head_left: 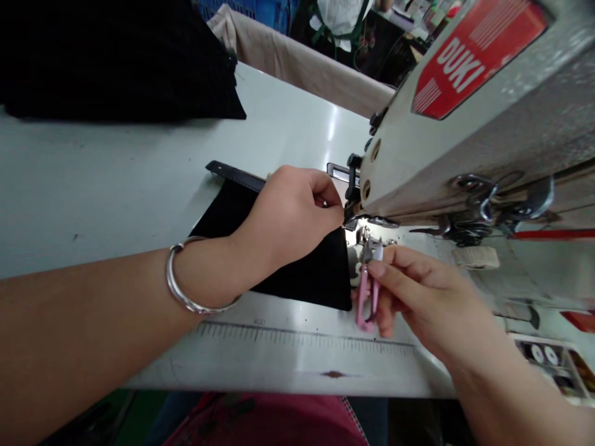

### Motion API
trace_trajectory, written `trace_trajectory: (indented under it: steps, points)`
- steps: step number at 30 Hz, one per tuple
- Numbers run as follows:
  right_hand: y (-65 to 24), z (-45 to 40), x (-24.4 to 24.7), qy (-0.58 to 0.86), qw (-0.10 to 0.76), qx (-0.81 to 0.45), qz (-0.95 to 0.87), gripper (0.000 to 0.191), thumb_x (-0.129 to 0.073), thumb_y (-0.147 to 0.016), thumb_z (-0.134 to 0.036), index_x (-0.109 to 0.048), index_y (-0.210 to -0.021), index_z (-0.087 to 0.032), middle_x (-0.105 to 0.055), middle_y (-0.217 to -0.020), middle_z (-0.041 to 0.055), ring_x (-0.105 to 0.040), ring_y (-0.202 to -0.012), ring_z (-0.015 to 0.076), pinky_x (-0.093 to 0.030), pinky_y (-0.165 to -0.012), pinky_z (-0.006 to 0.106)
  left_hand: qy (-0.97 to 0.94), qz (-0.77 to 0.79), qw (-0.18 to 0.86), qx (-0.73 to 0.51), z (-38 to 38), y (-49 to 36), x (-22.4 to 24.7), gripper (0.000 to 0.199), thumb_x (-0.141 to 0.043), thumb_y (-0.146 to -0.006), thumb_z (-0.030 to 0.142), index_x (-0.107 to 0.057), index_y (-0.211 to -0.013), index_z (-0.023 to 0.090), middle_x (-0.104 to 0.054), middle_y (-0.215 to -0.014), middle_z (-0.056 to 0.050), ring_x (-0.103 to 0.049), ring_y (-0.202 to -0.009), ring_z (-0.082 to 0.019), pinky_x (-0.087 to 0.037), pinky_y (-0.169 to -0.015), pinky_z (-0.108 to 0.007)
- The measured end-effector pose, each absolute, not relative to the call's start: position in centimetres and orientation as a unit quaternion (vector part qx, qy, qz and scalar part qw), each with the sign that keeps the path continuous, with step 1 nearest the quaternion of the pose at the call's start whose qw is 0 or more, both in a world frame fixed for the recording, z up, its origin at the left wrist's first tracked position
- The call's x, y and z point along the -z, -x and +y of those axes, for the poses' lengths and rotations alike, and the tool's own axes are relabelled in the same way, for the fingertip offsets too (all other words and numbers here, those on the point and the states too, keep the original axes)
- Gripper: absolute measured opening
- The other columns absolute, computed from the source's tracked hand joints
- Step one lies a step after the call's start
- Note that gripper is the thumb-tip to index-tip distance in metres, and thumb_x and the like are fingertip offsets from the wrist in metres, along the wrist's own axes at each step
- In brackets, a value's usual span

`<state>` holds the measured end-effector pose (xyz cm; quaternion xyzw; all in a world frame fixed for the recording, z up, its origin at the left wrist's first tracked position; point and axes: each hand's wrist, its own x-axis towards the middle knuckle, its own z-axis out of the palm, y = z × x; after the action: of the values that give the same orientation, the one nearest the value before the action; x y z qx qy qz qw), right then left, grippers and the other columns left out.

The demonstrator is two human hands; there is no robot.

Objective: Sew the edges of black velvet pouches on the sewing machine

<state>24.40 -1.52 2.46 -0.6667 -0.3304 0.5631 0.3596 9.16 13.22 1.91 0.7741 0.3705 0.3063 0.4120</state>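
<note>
Black fabric point(307, 279) lies flat on the sewing machine table, just left of the needle area. My left hand point(297, 217), a silver bangle on its wrist, is over the fabric with thumb and index finger pinched together near the presser foot; what they hold is too small to make out. Pink thread snips point(365, 297) are in my right hand point(418, 285), blades pointing up toward the machine's needle plate. A dark strip point(237, 176) runs along the fabric's far edge, partly hidden behind my left hand.
The sewing machine head point(418, 155) fills the upper right. A tall stack of black fabric point(125, 68) sits at the upper left. Cloth point(302, 62) hangs along the far table edge. At the lower right is a tray with bobbins point(543, 354). A ruler scale point(302, 337) marks the near edge.
</note>
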Motion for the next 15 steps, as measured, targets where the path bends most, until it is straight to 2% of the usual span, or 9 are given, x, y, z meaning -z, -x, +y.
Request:
trace_trajectory:
  steps: [5, 15]
  points:
    - [-22.4, 0.8, -2.0, 0.645, 0.407, -0.582, -0.280, 0.031, -0.072, -0.083, -0.045, -0.061, -0.079, -0.016, -0.067, -0.057, 0.0032, -0.063, -0.046, 0.0118, -0.052, -0.045, 0.018, -0.773, 0.372, 0.415, -0.304, 13.3, -9.1, -2.2, 0.014, -0.064, -0.073, 0.008, -0.069, -0.063, 0.018, -0.064, -0.060, 0.004, -0.054, -0.054, -0.010, -0.043, -0.057, -0.027]
    - [-22.0, 1.7, -2.6, 0.660, 0.406, -0.573, -0.267, 0.035, -0.077, -0.076, -0.046, -0.058, -0.076, -0.017, -0.067, -0.057, 0.0016, -0.063, -0.046, 0.0120, -0.054, -0.045, 0.019, -0.763, 0.371, 0.436, -0.300, 13.3, -9.1, -2.1, 0.017, -0.062, -0.072, 0.007, -0.069, -0.063, 0.019, -0.064, -0.057, 0.004, -0.056, -0.054, -0.011, -0.041, -0.051, -0.025]
